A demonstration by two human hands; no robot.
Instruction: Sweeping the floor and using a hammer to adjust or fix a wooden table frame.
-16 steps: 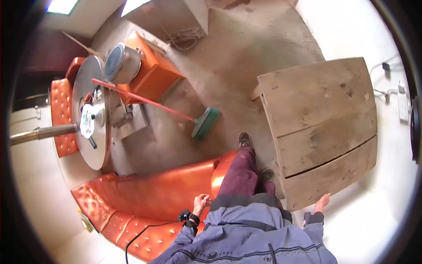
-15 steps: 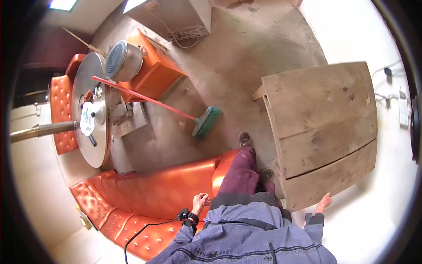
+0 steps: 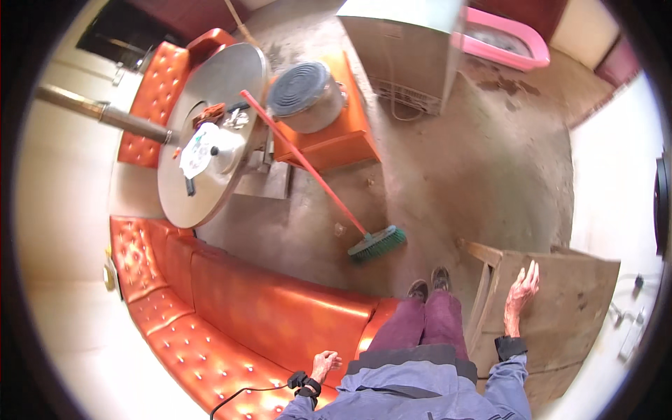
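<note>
My right hand [image 3: 520,297] is over the brown wooden table [image 3: 567,308] at the right, its fingers stretched toward the far edge. I cannot tell whether it touches the top. My left hand [image 3: 326,365] hangs beside the seat of the orange sofa [image 3: 280,290], fingers loosely bent and nothing seen in them. Ahead of my feet stands a broom, its green head [image 3: 378,243] on the floor. The broom's red handle [image 3: 308,168] slants up to the left, near the round table and the orange cabinet.
A round metal table [image 3: 175,185] with a pipe holds small items at the left. A large lidded pot [image 3: 306,98] sits on an orange cabinet [image 3: 329,150]. Farther off are a white appliance [image 3: 413,63] with a cord and a pink tub [image 3: 504,42]. Sockets line the right wall.
My view has shifted forward, bringing the pink tub into sight. The wooden table now sits lower in the picture. My right hand has moved from its near edge to over its far part.
</note>
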